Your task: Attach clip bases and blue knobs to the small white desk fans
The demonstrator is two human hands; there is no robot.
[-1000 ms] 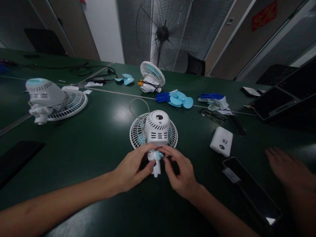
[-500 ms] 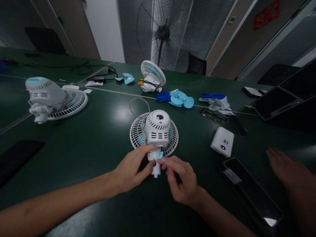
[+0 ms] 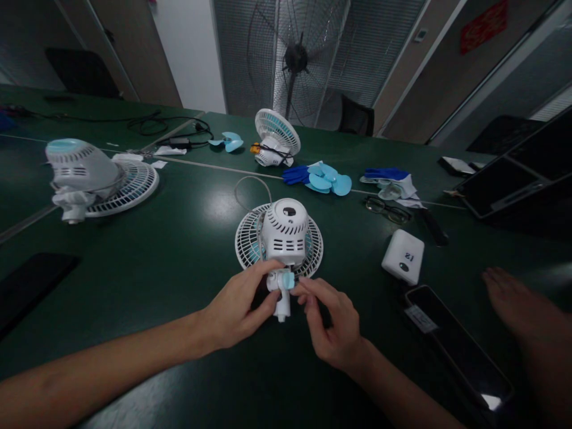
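Note:
A white table fan (image 3: 286, 232) lies with its grille (image 3: 248, 241) down on the dark green table. Toward me extends its white neck bracket (image 3: 281, 307), which has a light blue knob (image 3: 289, 280) on its right side. My left hand (image 3: 243, 304) is closed around the bracket from the left, thumb below and index finger along the top near the motor housing. At the knob's right edge is my right hand (image 3: 333, 319), its fingers curled and its fingertips against the knob. Its thumb sits slightly lower, and the exact contact is partly hidden.
Another white fan (image 3: 84, 173) lies at the left, and a third (image 3: 274, 140) is at the back. Blue fan blades (image 3: 328, 179), gloves (image 3: 388, 179), glasses (image 3: 386, 210), a white box (image 3: 403, 256) and a phone (image 3: 456, 342) lie rightward. Another person's hand (image 3: 518, 298) rests at the right.
My right fingers left the bracket's top, came down to the front of the knob, then shifted slightly right. The knob has turned. My left hand keeps its hold; the fan stays put.

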